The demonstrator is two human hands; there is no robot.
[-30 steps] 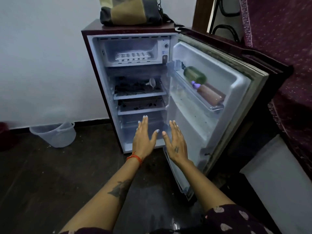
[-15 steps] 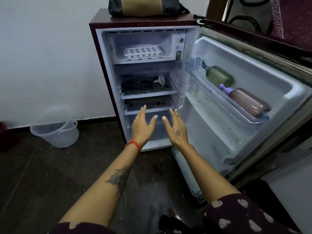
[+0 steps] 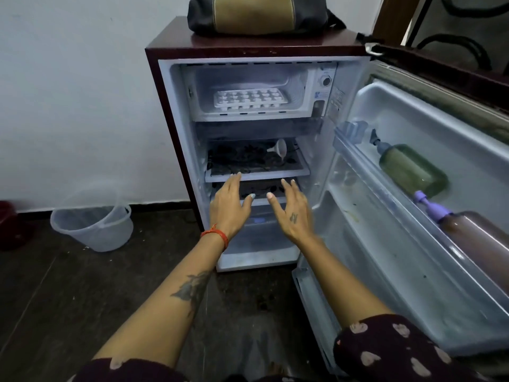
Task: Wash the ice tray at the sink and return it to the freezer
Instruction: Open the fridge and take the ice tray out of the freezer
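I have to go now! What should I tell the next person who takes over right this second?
Left hand: open, fingers straight, holding nothing, reaching toward the fridge.
Right hand: open too, empty, beside the left.
Ice tray: lying in the freezer compartment at the top of the fridge, above both hands. Nobody touches it.
Fridge door: swung wide open to the right, with two bottles on its shelf.
Done: the door is open. I cannot tell whether the tray has been washed.
Left: if unwashed, lift the tray out, wash it at the sink, which is not in view, and return it. Then shut the door.
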